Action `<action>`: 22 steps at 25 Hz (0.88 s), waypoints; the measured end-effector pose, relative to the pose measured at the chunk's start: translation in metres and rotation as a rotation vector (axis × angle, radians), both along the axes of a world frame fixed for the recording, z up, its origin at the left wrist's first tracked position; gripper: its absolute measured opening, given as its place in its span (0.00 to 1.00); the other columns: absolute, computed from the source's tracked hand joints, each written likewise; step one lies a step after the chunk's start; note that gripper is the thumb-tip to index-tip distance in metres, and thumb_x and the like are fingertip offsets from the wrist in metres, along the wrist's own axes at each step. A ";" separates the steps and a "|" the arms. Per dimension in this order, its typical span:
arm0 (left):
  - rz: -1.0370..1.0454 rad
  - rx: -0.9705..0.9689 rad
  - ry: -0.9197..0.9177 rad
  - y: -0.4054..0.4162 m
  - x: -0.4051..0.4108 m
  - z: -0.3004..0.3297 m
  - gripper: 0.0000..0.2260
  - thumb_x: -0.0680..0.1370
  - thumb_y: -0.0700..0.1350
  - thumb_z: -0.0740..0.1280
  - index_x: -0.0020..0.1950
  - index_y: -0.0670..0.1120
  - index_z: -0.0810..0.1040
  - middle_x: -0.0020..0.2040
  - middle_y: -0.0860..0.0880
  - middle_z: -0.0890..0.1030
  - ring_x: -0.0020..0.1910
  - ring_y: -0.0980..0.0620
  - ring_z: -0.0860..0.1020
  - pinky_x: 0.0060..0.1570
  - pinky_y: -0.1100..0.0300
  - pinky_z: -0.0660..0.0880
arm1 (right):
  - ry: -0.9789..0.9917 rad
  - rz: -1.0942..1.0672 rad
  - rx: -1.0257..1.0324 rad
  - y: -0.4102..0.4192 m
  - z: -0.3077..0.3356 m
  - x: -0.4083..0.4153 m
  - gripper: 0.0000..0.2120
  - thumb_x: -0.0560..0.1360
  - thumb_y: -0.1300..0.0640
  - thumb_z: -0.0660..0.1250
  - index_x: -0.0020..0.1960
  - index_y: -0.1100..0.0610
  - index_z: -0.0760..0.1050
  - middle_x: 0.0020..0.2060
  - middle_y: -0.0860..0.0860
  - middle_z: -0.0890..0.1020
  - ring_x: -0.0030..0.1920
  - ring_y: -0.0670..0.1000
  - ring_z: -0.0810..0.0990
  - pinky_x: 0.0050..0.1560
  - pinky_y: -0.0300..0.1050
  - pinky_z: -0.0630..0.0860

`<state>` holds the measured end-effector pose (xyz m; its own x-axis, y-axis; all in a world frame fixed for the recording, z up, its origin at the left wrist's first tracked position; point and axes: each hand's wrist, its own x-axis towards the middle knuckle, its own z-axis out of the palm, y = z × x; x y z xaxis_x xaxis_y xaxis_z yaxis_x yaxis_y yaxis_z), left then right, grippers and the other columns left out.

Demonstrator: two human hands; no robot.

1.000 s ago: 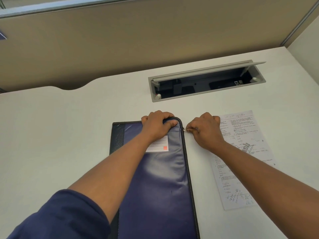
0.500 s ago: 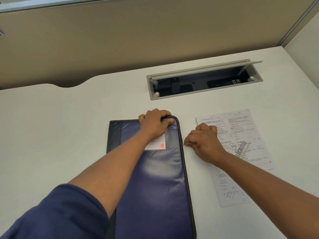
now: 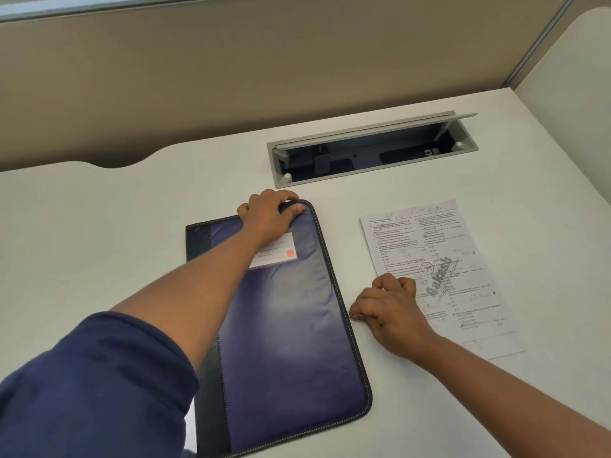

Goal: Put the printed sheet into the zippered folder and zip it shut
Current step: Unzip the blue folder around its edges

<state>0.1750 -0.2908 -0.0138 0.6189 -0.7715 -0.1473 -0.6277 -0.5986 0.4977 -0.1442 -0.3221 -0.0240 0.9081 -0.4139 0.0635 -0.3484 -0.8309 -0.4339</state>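
Observation:
A dark blue zippered folder (image 3: 291, 342) with a black spine lies flat on the white desk, a white label with an orange square near its top. My left hand (image 3: 269, 214) presses and grips the folder's top right corner. My right hand (image 3: 386, 309) pinches the zipper pull (image 3: 351, 314) at about the middle of the folder's right edge. The printed sheet (image 3: 443, 259) lies flat on the desk to the right of the folder, partly under my right hand and wrist.
An open grey cable box (image 3: 370, 153) is sunk in the desk behind the folder and sheet. A beige partition (image 3: 264, 77) runs along the back, and a white side panel (image 3: 572, 77) stands at the right. The desk's back edge curves inward at the left.
My right hand has pulled the zipper pull from the folder's top right corner down along its right edge toward me. My left hand has kept its hold on the top corner.

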 end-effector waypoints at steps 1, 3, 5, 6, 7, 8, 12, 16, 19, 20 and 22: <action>-0.032 0.044 -0.036 0.005 -0.006 0.005 0.20 0.76 0.68 0.65 0.66 0.64 0.77 0.66 0.52 0.76 0.68 0.43 0.71 0.59 0.47 0.61 | -0.008 -0.024 -0.004 0.005 0.002 -0.004 0.05 0.73 0.55 0.75 0.42 0.45 0.84 0.40 0.37 0.84 0.47 0.51 0.75 0.46 0.50 0.56; -0.150 0.087 -0.137 0.018 -0.024 0.015 0.27 0.75 0.67 0.66 0.72 0.64 0.71 0.75 0.51 0.68 0.73 0.43 0.63 0.67 0.44 0.58 | -0.023 -0.054 -0.004 0.011 0.005 -0.008 0.03 0.73 0.54 0.76 0.43 0.46 0.84 0.39 0.38 0.84 0.47 0.52 0.75 0.45 0.50 0.55; -0.377 0.050 -0.167 0.036 -0.049 0.016 0.26 0.76 0.63 0.68 0.73 0.62 0.71 0.78 0.51 0.64 0.76 0.43 0.60 0.71 0.41 0.58 | -0.031 -0.066 -0.009 0.013 0.002 -0.006 0.02 0.73 0.52 0.76 0.43 0.46 0.85 0.39 0.39 0.83 0.46 0.53 0.76 0.46 0.50 0.54; -0.498 0.028 -0.140 0.045 -0.065 0.015 0.22 0.77 0.59 0.68 0.71 0.61 0.74 0.78 0.51 0.65 0.76 0.43 0.61 0.71 0.40 0.59 | -0.026 -0.075 -0.009 0.012 0.001 -0.006 0.02 0.73 0.52 0.77 0.43 0.45 0.85 0.38 0.40 0.83 0.45 0.53 0.76 0.47 0.50 0.55; -0.601 0.027 -0.117 0.055 -0.081 0.016 0.18 0.78 0.55 0.68 0.69 0.60 0.77 0.77 0.50 0.66 0.75 0.43 0.61 0.71 0.40 0.60 | -0.030 -0.090 -0.006 0.014 0.002 -0.007 0.02 0.73 0.52 0.77 0.43 0.45 0.85 0.38 0.40 0.83 0.45 0.54 0.76 0.47 0.50 0.56; -0.673 0.045 -0.099 0.062 -0.094 0.018 0.15 0.80 0.52 0.67 0.67 0.60 0.79 0.77 0.51 0.66 0.74 0.44 0.61 0.70 0.42 0.61 | -0.032 -0.109 0.000 0.016 0.003 -0.008 0.02 0.73 0.52 0.77 0.43 0.45 0.85 0.38 0.40 0.83 0.45 0.54 0.76 0.46 0.51 0.56; -0.749 0.208 -0.093 0.069 -0.117 0.029 0.13 0.82 0.49 0.64 0.65 0.60 0.78 0.77 0.52 0.64 0.76 0.47 0.55 0.69 0.44 0.56 | -0.042 -0.194 0.032 0.021 0.006 -0.007 0.04 0.73 0.53 0.76 0.43 0.44 0.84 0.41 0.41 0.84 0.48 0.54 0.75 0.46 0.51 0.56; -0.795 0.306 -0.191 0.065 -0.128 0.039 0.11 0.81 0.44 0.63 0.62 0.54 0.75 0.76 0.51 0.65 0.76 0.45 0.56 0.61 0.50 0.68 | 0.001 -0.176 0.061 0.022 0.010 -0.004 0.04 0.74 0.54 0.74 0.42 0.45 0.84 0.43 0.41 0.85 0.50 0.54 0.75 0.48 0.52 0.57; -0.791 0.326 -0.200 0.059 -0.135 0.045 0.07 0.80 0.41 0.64 0.56 0.52 0.75 0.70 0.53 0.71 0.73 0.46 0.60 0.48 0.53 0.70 | 0.044 -0.130 0.074 0.018 0.012 -0.009 0.05 0.74 0.54 0.74 0.43 0.45 0.84 0.43 0.39 0.84 0.51 0.51 0.73 0.49 0.53 0.57; -0.791 0.330 -0.185 0.058 -0.135 0.046 0.07 0.80 0.41 0.64 0.55 0.51 0.75 0.67 0.54 0.72 0.72 0.46 0.61 0.50 0.52 0.73 | 0.058 -0.108 0.074 0.018 0.013 -0.013 0.05 0.74 0.54 0.74 0.43 0.45 0.85 0.43 0.38 0.84 0.51 0.51 0.73 0.49 0.52 0.57; -0.792 0.335 -0.158 0.057 -0.134 0.045 0.07 0.79 0.39 0.64 0.53 0.50 0.75 0.63 0.54 0.74 0.71 0.45 0.62 0.57 0.48 0.74 | 0.070 -0.067 0.071 0.021 0.013 -0.023 0.04 0.74 0.53 0.73 0.44 0.45 0.85 0.43 0.38 0.85 0.52 0.50 0.72 0.49 0.52 0.57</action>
